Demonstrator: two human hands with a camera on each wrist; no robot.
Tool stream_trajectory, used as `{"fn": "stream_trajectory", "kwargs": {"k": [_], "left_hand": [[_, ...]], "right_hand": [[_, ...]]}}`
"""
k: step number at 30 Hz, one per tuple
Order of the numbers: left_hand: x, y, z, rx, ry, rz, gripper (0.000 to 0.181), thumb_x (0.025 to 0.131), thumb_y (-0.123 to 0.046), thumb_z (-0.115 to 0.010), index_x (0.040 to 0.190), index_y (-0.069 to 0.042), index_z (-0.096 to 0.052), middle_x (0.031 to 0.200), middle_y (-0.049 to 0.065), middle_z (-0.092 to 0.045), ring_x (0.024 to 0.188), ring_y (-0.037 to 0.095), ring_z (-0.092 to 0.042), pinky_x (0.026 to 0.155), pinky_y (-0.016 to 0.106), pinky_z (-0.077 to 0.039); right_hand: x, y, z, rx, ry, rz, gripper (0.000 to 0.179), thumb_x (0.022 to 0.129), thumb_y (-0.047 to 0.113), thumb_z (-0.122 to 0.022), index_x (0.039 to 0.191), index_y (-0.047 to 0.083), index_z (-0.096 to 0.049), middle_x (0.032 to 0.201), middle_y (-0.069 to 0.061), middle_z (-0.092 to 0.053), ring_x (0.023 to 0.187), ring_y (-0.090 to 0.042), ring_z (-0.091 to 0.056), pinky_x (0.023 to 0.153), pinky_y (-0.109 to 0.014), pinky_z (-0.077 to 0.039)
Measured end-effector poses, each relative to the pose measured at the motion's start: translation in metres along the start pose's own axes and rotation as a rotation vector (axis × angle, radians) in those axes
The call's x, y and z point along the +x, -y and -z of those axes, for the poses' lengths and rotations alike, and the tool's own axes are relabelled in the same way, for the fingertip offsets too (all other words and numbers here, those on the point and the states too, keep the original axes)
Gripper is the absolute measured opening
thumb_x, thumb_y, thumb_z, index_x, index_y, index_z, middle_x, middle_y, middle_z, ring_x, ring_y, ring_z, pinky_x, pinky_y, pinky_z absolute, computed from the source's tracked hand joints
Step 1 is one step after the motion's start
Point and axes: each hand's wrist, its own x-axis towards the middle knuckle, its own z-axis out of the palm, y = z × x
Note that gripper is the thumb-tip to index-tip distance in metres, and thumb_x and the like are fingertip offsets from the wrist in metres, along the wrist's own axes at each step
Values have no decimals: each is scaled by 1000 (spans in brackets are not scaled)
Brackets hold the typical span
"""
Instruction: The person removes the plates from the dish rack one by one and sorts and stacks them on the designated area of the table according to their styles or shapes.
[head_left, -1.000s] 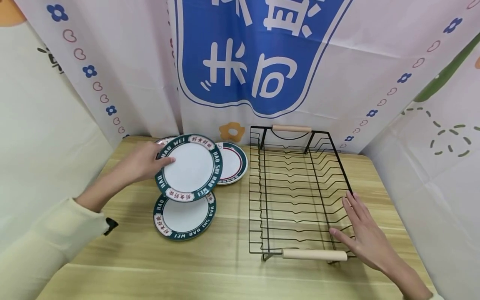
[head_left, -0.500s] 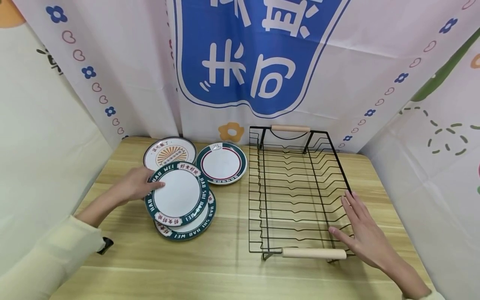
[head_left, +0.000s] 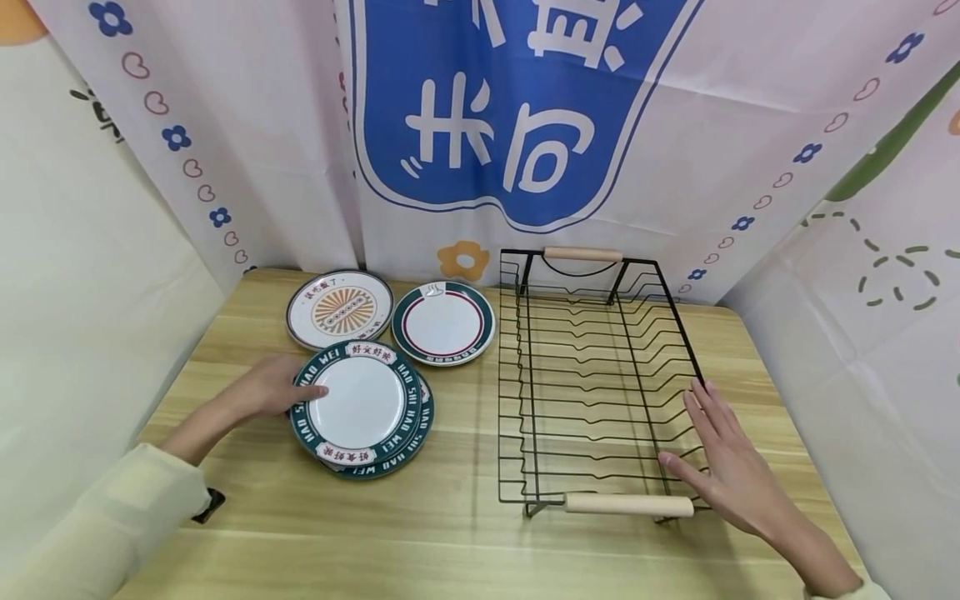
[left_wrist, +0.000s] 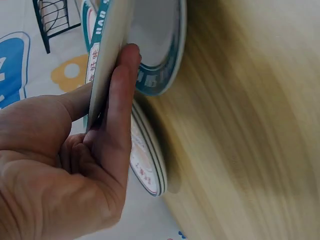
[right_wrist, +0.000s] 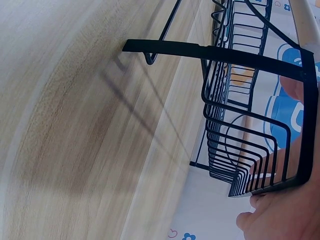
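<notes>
My left hand (head_left: 272, 388) pinches the left rim of a white plate with a green lettered border (head_left: 356, 404), thumb on top and fingers beneath. In the left wrist view this held plate (left_wrist: 111, 55) stands at an angle to a second green-bordered plate (left_wrist: 162, 42), whose lower right edge shows under it in the head view. My right hand (head_left: 731, 471) rests on the right side of a black wire dish rack (right_wrist: 215, 52), fingers nearly straight along the rail and thumb spread inward. No plate stands in the rack.
Behind the held plate lie a sunburst-patterned plate (head_left: 341, 308), seemingly stacked in the left wrist view, and a green-rimmed plate with a red ring (head_left: 444, 325). The rack has wooden handles (head_left: 628, 505) front and back. A printed curtain (head_left: 420, 225) hangs behind the wooden table (head_left: 450, 533).
My left hand has brought the green-bordered plate down and nearer over the matching one, uncovering the sunburst plate behind. My right hand has stayed on the rack.
</notes>
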Motion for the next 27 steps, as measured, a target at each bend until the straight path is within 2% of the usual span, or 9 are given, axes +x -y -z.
{"fn": "stream_trajectory", "kwargs": {"k": [4,11,20,24,27], "left_hand": [[-2,2,-7,27,31,46,34,104,-31,-68,86,-1,-67,64,5,-67,56,19,-66,54,30,-51],[-6,0,-15,69,59,117,43,103,-42,-67,81,-5,-64,59,4,-68,54,19,-68,53,27,-42],[-5,-4,-32,127,95,133,49,103,-49,-64,77,-8,-65,62,4,-65,52,16,-61,52,26,-44],[-6,-6,-38,166,95,119,53,103,-53,-63,72,-10,-64,60,4,-61,51,16,-57,52,27,-40],[-7,-8,-40,194,93,119,54,103,-54,-62,71,-10,-63,59,3,-59,51,16,-56,52,27,-38]], "right_hand": [[-2,-1,1,-6,1,4,94,99,43,-70,166,-3,-22,178,-12,-6,164,-33,-1,130,-56,-10],[-3,0,2,-7,-1,4,94,100,43,-70,166,-3,-21,178,-12,-6,164,-30,2,130,-55,-9],[-5,1,4,5,5,-5,93,100,42,-69,167,1,-20,178,-13,-6,164,-30,1,128,-61,-13],[-5,1,4,6,3,-2,92,100,42,-69,167,-1,-21,178,-14,-8,164,-31,1,130,-59,-10],[-5,0,4,-3,-1,9,92,100,42,-69,166,-2,-23,177,-17,-10,164,-32,0,131,-51,-4]]}}
